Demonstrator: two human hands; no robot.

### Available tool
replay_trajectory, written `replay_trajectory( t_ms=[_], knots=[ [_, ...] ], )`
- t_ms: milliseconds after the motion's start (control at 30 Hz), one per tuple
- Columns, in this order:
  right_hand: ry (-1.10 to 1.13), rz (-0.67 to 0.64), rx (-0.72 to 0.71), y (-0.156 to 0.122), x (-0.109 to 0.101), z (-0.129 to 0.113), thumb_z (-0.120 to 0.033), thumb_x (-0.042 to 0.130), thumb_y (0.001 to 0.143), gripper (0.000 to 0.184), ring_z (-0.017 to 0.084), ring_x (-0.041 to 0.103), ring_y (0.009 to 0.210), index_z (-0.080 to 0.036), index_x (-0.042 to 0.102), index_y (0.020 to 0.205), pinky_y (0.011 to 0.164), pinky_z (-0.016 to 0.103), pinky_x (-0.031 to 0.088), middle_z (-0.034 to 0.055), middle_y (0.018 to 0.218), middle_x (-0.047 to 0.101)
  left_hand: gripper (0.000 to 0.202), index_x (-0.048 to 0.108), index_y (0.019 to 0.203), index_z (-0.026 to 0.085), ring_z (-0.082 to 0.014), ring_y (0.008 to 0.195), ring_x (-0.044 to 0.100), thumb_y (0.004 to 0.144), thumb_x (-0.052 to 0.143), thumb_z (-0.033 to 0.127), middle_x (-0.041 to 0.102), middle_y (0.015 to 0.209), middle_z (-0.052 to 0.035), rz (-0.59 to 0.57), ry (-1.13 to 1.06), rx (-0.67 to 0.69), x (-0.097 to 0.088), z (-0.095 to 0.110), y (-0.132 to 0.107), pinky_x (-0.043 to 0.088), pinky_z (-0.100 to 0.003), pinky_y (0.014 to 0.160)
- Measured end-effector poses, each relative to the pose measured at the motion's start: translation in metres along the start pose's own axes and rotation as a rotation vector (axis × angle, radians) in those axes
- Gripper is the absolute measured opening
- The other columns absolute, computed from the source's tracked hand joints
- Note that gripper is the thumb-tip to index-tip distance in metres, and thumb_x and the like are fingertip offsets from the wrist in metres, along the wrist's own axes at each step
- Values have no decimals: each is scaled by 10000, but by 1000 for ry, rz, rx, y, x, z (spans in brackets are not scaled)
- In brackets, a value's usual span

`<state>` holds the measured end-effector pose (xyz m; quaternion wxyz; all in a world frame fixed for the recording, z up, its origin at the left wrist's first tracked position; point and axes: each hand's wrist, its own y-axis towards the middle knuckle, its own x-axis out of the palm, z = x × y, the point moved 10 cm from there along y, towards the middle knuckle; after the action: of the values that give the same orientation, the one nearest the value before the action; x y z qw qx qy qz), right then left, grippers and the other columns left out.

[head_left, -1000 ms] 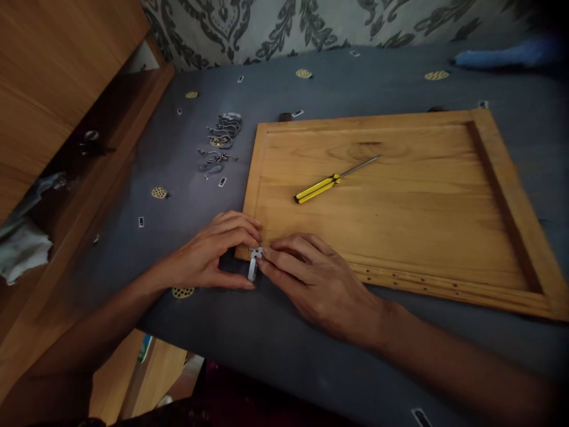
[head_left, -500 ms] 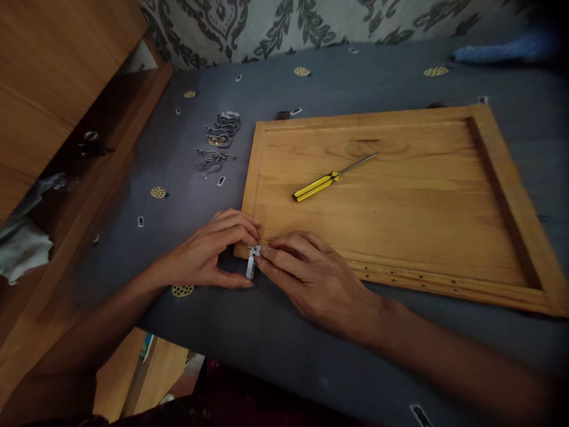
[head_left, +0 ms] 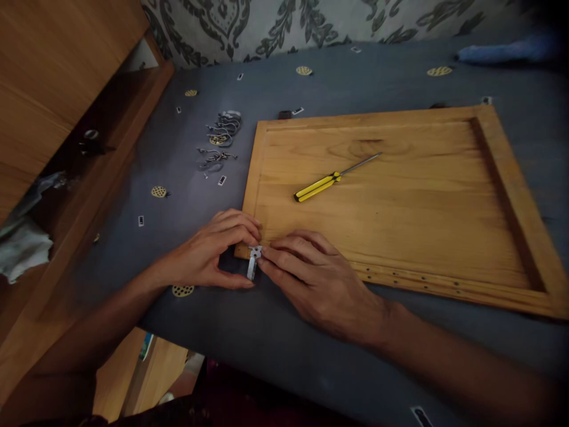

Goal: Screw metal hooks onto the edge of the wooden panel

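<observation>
A small silvery metal hook (head_left: pixel 253 264) with screw holes lies against the near left corner of a framed wooden panel (head_left: pixel 400 225), its long arm reaching past the panel's front edge. My left hand (head_left: pixel 217 249) curls round it, fingertips on the plate and thumb by the lower end. From the other side, my right hand (head_left: pixel 320 284) pinches the plate between thumb and forefinger. A yellow-and-black screwdriver (head_left: pixel 317 187) rests on the panel, its shaft pointing to the far right.
Several similar metal hooks (head_left: pixel 226 127) and some screws (head_left: pixel 205 176) lie on the grey patterned tablecloth (head_left: pixel 267 89) left of the panel. Small holes run along the panel's front rail. A wooden cabinet (head_left: pixel 66 89) stands at left; a blue bundle (head_left: pixel 498 52) lies far right.
Both hands hold almost the same pose at the hook. The view has shifted very slightly; nothing else has visibly moved.
</observation>
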<state>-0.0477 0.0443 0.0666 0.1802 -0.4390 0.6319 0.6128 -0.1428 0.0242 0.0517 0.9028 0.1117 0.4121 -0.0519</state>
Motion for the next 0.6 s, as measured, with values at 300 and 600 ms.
replay_trajectory(
  t_ms=[300, 600],
  knots=[
    [7, -8, -1, 1, 1, 0, -117, 399, 994, 296, 208, 587, 914, -123, 696, 988, 875, 383, 453, 59, 920, 721, 400, 540, 1065, 194, -232, 1179, 541, 783, 763, 370, 619, 1108, -85, -1, -6, 6, 0, 2, 1, 447, -428, 1033],
    [7, -9, 6, 3, 2, 1, -116, 362, 1005, 338, 200, 578, 897, -136, 698, 968, 867, 379, 453, 52, 910, 721, 433, 547, 1085, 186, -239, 1207, 517, 783, 759, 412, 607, 1141, -98, -15, 0, -7, 2, -3, -1, 426, -433, 1053]
  ],
)
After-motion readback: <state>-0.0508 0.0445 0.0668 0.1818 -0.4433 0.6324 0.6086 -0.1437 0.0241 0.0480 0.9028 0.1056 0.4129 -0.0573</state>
